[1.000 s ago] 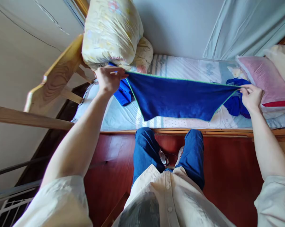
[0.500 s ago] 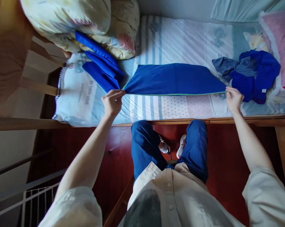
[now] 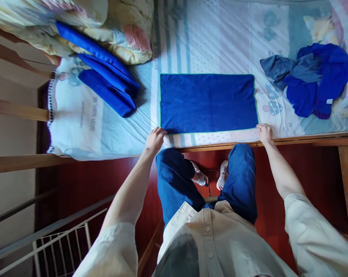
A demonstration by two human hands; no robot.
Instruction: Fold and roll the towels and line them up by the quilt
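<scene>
Upper left of the frame: folded blue cloths [image 3: 104, 84] stacked against a floral quilt bundle [image 3: 76, 23], on the printed bedsheet [image 3: 84, 127].

Centre: a blue towel with green edging [image 3: 208, 103], spread flat as a rectangle on the sheet, near edge close to the wooden bed rail [image 3: 292, 139].

Lower left corner of the towel: left hand [image 3: 154, 140], fingers curled down onto the corner, seemingly pinching it; cannot tell for sure whether gripped or only pressed. Lower right corner: right hand [image 3: 265, 133], fingertips on the hem in the same way, grip likewise unclear.

Towel just beyond both hands, stretching away toward the top of the frame.

Probably light, soft and limp, no stiffness of its own, likely to sag or crease if lifted from one point; not fragile, not slippery. Best taken by two corners along one edge.

Upper right: crumpled blue and grey garments [image 3: 309, 80] in a heap, well apart from the towel.
</scene>
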